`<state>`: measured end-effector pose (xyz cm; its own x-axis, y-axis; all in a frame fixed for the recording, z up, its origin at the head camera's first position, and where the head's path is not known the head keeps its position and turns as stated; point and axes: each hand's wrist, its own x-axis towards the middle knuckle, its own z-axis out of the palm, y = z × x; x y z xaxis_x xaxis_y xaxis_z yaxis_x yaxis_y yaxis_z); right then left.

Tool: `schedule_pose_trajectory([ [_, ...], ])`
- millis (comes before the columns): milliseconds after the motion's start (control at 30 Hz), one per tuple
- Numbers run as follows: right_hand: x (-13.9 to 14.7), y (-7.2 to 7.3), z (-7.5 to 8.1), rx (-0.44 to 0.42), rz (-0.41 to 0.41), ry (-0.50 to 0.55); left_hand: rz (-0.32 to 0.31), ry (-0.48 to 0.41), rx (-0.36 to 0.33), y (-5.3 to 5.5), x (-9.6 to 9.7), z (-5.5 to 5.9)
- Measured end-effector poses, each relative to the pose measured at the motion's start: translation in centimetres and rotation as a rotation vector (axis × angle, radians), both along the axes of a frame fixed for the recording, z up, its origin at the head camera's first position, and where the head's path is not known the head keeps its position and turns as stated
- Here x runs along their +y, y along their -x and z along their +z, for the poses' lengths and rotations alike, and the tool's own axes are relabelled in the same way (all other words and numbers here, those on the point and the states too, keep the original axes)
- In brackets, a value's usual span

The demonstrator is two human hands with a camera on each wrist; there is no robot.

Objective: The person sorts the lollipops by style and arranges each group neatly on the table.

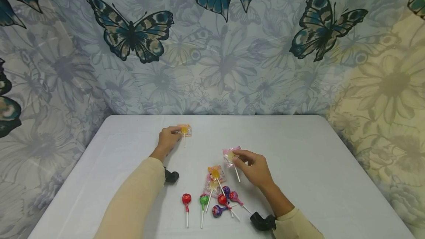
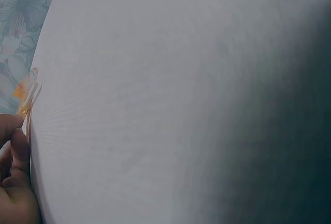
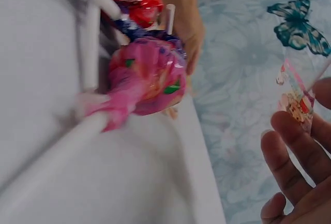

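Observation:
Near the far edge of the table, my left hand point(image 1: 168, 138) pinches a yellow lollipop in a clear, orange-trimmed wrapper point(image 1: 185, 130), its white stick pointing towards me. In the left wrist view, thumb and finger point(image 2: 19, 144) meet at the wrapper's edge. Right of the middle, my right hand point(image 1: 254, 167) pinches a lollipop in a pink-trimmed wrapper point(image 1: 230, 156) between thumb and forefinger. The right wrist view shows this printed wrapper point(image 3: 297, 105) at the fingertips, the other fingers bent loosely.
Between my forearms lies a loose pile of lollipops: a yellow one point(image 1: 215, 173), a green one point(image 1: 204, 199), red, purple and a pink one point(image 1: 234, 196). A separate red lollipop point(image 1: 186, 198) lies left of them. The white table point(image 1: 285, 135) meets a butterfly-print cloth point(image 1: 229, 76) behind.

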<state>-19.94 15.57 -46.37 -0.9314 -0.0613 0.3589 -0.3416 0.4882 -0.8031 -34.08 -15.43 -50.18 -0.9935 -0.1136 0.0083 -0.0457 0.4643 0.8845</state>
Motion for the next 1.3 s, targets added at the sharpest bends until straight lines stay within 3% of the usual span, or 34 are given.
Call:
schedule_pose_trajectory([
  [300,-1.0,2.8,1.9,0.054,0.074,0.03,0.004,0.019,0.0,0.0,0.0,-0.1],
  [767,-3.5,7.8,3.5,0.05,0.056,0.109,0.01,0.021,-0.007,0.1,-0.1,-0.1],
  [1100,-5.6,11.1,2.4,-0.077,-0.024,0.142,0.021,0.005,-0.001,0.1,-0.1,-0.1],
  [1300,-6.6,12.7,1.1,-0.13,-0.042,0.099,0.02,0.01,-0.007,0.1,0.1,-0.2],
])
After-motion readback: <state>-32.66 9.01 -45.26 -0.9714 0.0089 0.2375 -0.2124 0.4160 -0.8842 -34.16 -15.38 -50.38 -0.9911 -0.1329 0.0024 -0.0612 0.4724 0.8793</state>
